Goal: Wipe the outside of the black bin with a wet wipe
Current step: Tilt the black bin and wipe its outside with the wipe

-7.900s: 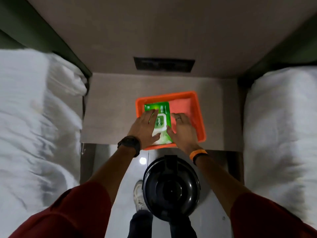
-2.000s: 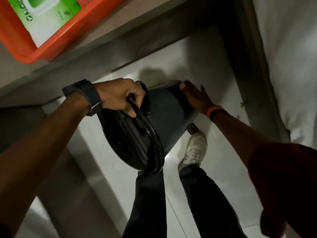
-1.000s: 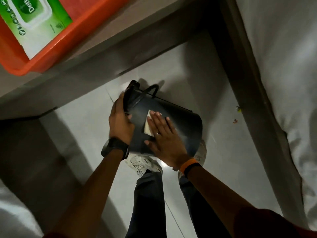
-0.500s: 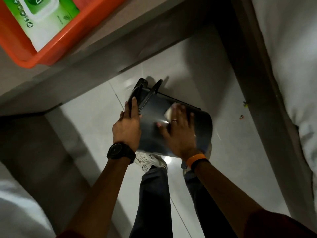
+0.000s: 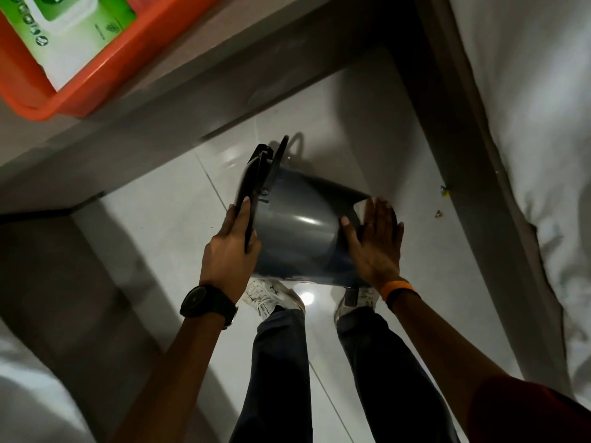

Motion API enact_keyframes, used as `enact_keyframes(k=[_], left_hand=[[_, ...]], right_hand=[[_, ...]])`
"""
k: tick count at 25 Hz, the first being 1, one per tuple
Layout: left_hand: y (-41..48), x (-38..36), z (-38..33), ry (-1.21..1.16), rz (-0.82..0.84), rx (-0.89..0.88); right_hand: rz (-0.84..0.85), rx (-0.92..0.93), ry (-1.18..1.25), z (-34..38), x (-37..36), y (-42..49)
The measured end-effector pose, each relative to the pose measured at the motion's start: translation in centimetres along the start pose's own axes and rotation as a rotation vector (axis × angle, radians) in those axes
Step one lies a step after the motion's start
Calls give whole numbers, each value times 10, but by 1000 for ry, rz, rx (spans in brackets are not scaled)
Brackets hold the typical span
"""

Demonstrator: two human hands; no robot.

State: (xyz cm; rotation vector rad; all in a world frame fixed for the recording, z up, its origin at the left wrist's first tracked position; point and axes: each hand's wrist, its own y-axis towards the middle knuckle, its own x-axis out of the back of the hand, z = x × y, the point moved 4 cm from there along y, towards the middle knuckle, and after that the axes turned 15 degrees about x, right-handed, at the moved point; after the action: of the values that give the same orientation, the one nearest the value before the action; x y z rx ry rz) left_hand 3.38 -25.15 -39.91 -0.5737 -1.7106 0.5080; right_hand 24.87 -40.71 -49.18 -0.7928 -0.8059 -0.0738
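- While the right hand (image 5: pixel 372 247) lies flat with its fingers (image 5: pixel 379 215) spread, pressing the white wet wipe (image 5: pixel 360 210) against the wall of the black bin (image 5: pixel 294 231) near its base, the wipe could bunch or slide out from under the palm, since nothing pinches it.
- Left hand (image 5: pixel 232 251) fingers (image 5: pixel 243 212) curl round the bin's lid end, grasping its rim; the bin lies tilted on its side above the floor (image 5: pixel 166 225), over the person's shoes.
- A slack grip there could let the bin roll or drop.
- The swing handle (image 5: pixel 281 155), loose beyond the lid, might flap.
- An orange tray (image 5: pixel 105 65) sits on the counter (image 5: pixel 198 78), above the bin, well apart.
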Motion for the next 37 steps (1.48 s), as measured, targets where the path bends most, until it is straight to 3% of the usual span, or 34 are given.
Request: enact_keyframes(k=[6,10,11,12,14,16,17,21,24,27,28,31,33,37], left_hand=[[7,14,-19,396,-84,-39],[14,59,-41,456,-160,64],[16,71,-47,435,-179,88],[17,83,-54,412,-194,111],[19,101,-65,401,-218,141],[20,110,-75,375,-244,169],[19,112,-79,335,-264,175],[23,116,-77,204,-332,118],[15,107,-65,38,-100,-54],[1,80,-60,134,88,-229],[0,71,-60,162,114,-244],[8,64,-61,110,118,-227],[14,67,-53,17,90,-194],[1,65,-35,-188,62,-79]], right_hand=[[125,123,-58,48,18,31],[118,718,-192,143,6,-19],[104,794,-216,149,4,-36],[108,783,-216,142,4,-44],[161,521,-119,103,6,-41],[304,184,160,63,4,-31],[310,110,310,54,0,-27],[146,129,599,70,-8,-17],[66,66,597,74,3,4],[-9,-91,817,81,22,12],[-53,-11,872,93,27,3],[-113,459,803,137,25,-46],[-96,554,688,131,8,-57],[-101,51,767,77,3,-6]])
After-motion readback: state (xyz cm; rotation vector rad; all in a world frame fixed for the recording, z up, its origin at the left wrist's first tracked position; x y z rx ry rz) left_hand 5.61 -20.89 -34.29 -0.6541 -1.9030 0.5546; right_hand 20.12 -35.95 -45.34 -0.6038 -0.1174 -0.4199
